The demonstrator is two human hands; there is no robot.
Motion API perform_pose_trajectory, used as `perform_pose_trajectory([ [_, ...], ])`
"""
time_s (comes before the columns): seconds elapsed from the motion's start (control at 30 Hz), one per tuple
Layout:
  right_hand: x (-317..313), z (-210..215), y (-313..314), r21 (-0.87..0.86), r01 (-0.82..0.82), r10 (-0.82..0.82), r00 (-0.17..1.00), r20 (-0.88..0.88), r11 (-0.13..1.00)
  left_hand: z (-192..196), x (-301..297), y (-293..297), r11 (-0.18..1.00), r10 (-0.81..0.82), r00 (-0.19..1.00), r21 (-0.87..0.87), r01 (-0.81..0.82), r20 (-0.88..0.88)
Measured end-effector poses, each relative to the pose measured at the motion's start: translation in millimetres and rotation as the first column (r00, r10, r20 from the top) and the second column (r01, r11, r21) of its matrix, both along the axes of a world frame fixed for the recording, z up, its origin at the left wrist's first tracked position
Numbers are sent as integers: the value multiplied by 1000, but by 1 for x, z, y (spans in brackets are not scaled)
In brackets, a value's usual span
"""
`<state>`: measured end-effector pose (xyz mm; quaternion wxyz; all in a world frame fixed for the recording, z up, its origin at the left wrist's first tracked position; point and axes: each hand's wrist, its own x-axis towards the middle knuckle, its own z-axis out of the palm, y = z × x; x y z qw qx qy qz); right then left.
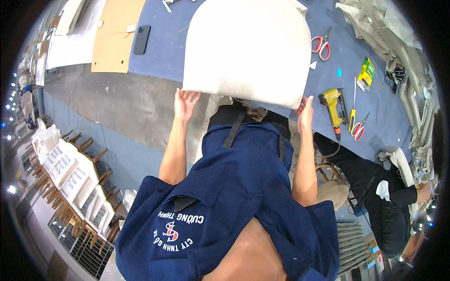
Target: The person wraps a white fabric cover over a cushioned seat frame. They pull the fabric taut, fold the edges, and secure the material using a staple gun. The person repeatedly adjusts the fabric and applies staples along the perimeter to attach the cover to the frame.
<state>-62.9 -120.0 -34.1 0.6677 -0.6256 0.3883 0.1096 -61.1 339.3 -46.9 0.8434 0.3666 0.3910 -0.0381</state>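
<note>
A large white padded seat cushion (246,51), rounded at its far end, lies in front of me over the near edge of the blue-covered table. My left hand (185,104) is at its near left corner, palm turned up and fingers curled against the edge. At the near right corner, my right hand (304,112) grips the edge, its thumb outside and the other fingers partly hidden beneath. The underside of the cushion cannot be seen.
Right of the cushion lie red-handled scissors (321,46), a yellow staple gun (333,105) with a hose, a screwdriver (352,117), smaller scissors (359,130) and a yellow-green box (366,72). A phone (142,40) lies left. Someone in black (386,206) works at right; stacked chairs (75,178) stand left.
</note>
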Motion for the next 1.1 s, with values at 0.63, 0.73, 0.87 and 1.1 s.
perform_pose_trajectory([
  [0.63,78,233,0,-170,146,11,727,687,975,261,127,-13,783,-387,810,620,37,440],
  [0.73,101,239,-1,-179,161,15,702,712,971,262,155,-14,755,-394,781,655,-26,484],
  [0.87,124,243,-14,-206,166,35,691,722,964,277,190,-26,784,-340,800,619,-48,494],
  [1.1,133,245,-10,-234,109,106,660,744,966,266,194,-14,773,-354,766,629,-84,537],
])
